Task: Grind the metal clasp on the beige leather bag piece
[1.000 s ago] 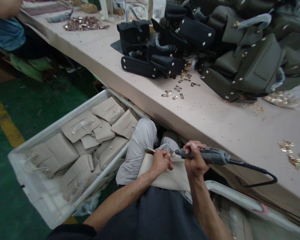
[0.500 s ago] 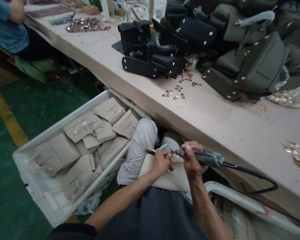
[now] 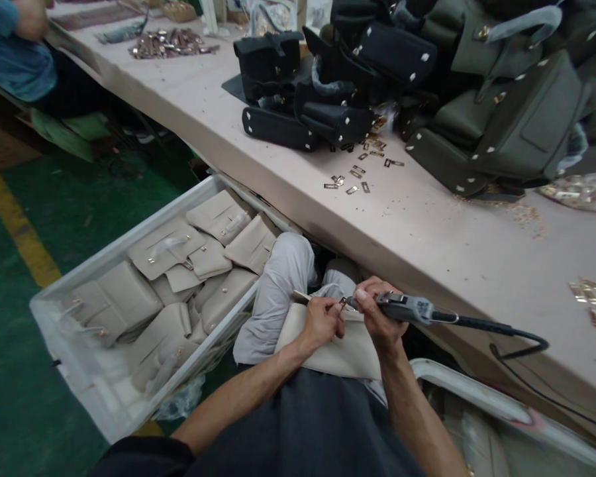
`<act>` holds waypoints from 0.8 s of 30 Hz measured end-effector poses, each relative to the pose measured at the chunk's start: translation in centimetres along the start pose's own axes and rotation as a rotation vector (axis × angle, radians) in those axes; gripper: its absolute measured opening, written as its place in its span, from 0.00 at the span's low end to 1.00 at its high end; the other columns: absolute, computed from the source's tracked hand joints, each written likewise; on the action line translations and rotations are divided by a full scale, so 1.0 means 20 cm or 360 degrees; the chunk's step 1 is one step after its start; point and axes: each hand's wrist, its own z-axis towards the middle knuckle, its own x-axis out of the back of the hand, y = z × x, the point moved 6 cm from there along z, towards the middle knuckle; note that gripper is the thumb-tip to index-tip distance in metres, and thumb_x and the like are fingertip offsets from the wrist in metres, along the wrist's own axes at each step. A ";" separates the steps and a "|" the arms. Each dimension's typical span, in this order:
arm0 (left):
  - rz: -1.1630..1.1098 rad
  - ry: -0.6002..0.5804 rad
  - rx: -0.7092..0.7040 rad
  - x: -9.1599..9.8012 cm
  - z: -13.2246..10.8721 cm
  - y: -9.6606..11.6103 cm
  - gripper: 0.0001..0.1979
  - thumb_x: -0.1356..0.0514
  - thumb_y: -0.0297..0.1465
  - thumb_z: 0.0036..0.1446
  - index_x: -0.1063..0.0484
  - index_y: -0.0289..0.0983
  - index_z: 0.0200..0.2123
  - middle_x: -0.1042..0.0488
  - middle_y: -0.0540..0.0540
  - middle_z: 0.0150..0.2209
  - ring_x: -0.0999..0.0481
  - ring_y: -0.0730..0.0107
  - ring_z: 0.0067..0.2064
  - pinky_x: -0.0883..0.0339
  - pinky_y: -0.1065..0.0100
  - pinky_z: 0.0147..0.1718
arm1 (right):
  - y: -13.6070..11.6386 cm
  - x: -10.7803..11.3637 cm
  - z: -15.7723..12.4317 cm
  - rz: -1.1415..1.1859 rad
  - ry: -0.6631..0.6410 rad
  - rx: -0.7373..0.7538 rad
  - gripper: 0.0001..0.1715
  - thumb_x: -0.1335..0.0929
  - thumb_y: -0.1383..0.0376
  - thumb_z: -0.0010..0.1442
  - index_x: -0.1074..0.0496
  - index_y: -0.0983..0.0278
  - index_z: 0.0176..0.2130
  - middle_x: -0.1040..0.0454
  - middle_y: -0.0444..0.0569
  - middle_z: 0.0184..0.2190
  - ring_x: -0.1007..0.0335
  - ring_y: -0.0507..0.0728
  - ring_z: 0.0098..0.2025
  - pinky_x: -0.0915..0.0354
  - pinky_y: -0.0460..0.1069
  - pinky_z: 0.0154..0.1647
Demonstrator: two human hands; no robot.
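Note:
A beige handbag (image 3: 342, 361) lies across my lap. My left hand (image 3: 322, 321) is closed at its top edge, fingers pinching a small metal clasp plate (image 3: 342, 302). My right hand (image 3: 380, 317) is wrapped round a grey electric screwdriver (image 3: 411, 307) with a black cord. The driver's tip points left at the plate, close to my left fingertips; whether it touches is too small to tell.
A white crate (image 3: 87, 391) on the left holds several beige handbags (image 3: 122, 298). On the table (image 3: 278, 179) lie black handbags (image 3: 278, 129), dark green handbags (image 3: 526, 126) and loose metal plates (image 3: 353, 173). Another person's sleeve (image 3: 14, 63) shows at upper left. Another white crate (image 3: 481, 385) stands at lower right.
The screwdriver and my right hand have shifted slightly left, and its cord has swung. My left hand keeps its pinch on the plate. The view has shifted slightly.

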 end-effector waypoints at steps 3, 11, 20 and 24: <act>-0.0108 -0.0004 0.0025 0.00 0.00 0.00 0.21 0.41 0.42 0.64 0.28 0.37 0.23 0.29 0.49 0.13 0.34 0.71 0.12 0.42 0.72 0.14 | 0.01 0.00 0.00 0.0004 0.0030 -0.0005 0.15 0.26 0.67 0.62 0.30 0.62 0.26 0.28 0.43 0.25 0.30 0.55 0.30 0.33 0.52 0.33; -0.0044 0.0040 0.0080 0.00 -0.01 -0.02 0.16 0.43 0.33 0.62 0.27 0.35 0.23 0.29 0.49 0.13 0.32 0.72 0.13 0.40 0.73 0.16 | 0.03 0.00 0.02 0.0212 0.0264 -0.0124 0.15 0.25 0.66 0.60 0.32 0.62 0.27 0.33 0.42 0.22 0.33 0.53 0.27 0.36 0.49 0.28; -0.0002 0.0032 0.0106 0.00 0.03 -0.05 0.16 0.43 0.37 0.62 0.27 0.36 0.25 0.28 0.47 0.13 0.30 0.71 0.14 0.40 0.73 0.16 | -0.24 0.40 0.27 0.0508 0.0574 -0.0016 0.07 0.28 0.68 0.55 0.30 0.63 0.28 0.27 0.44 0.28 0.40 0.48 0.22 0.37 0.49 0.28; 0.0115 0.0005 0.0058 0.02 0.03 -0.03 0.18 0.43 0.42 0.61 0.26 0.36 0.26 0.28 0.47 0.13 0.31 0.71 0.14 0.42 0.73 0.17 | -0.26 0.86 0.50 0.0703 0.0908 0.0078 0.12 0.27 0.67 0.52 0.36 0.64 0.27 0.29 0.43 0.28 0.41 0.47 0.22 0.35 0.47 0.28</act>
